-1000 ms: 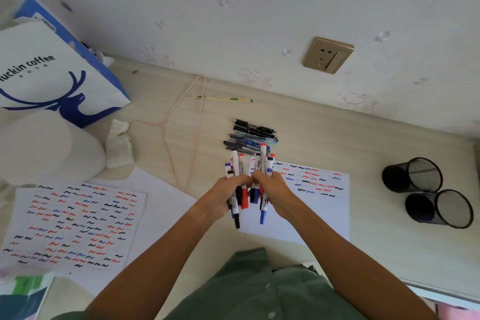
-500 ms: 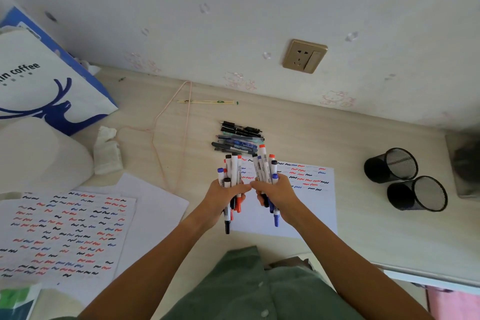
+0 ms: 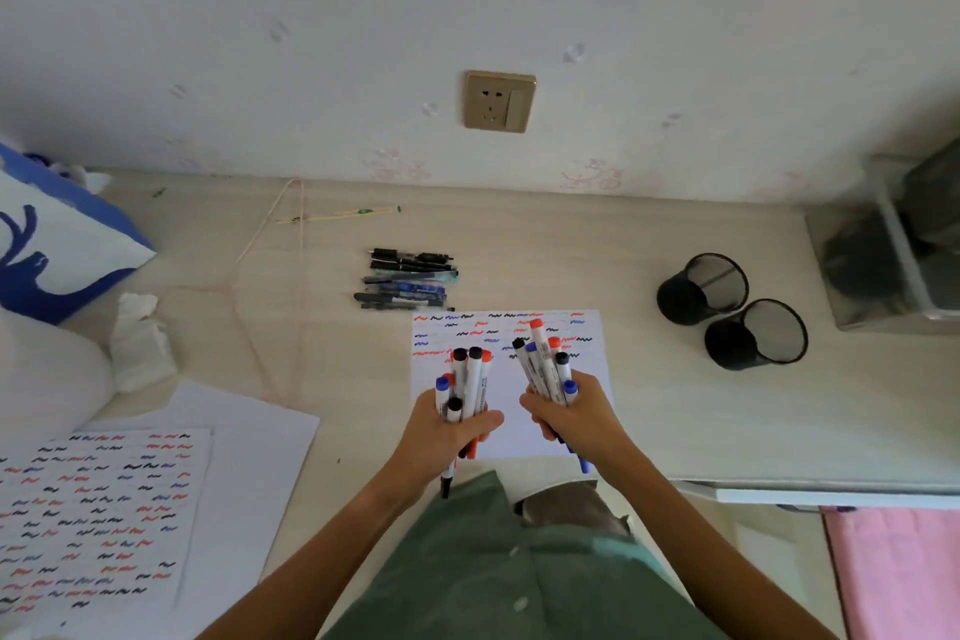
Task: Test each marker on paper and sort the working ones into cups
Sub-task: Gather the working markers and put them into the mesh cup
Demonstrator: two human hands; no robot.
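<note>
My left hand (image 3: 447, 437) grips a bundle of several white markers (image 3: 470, 382) with black, red and blue caps, held upright. A second bundle of several markers (image 3: 545, 366) is gripped by my right hand (image 3: 574, 418). Both hands hover over the near part of a white test sheet (image 3: 506, 327) with red, blue and black squiggles along its top. Two black mesh cups (image 3: 701, 288) (image 3: 756, 333) lie on their sides at the right, well apart from my hands.
A row of dark pens (image 3: 408, 281) lies beyond the sheet. Filled squiggle sheets (image 3: 93, 509) lie at the lower left, beside crumpled tissue (image 3: 137, 338) and a blue-and-white bag (image 3: 47, 244). A grey box (image 3: 893, 244) stands at the right edge. A thin cord (image 3: 260, 244) trails over the desk.
My hands have drawn apart, splitting the markers into two separate bundles. The view has shifted right, showing the grey box and more of the desk's right end.
</note>
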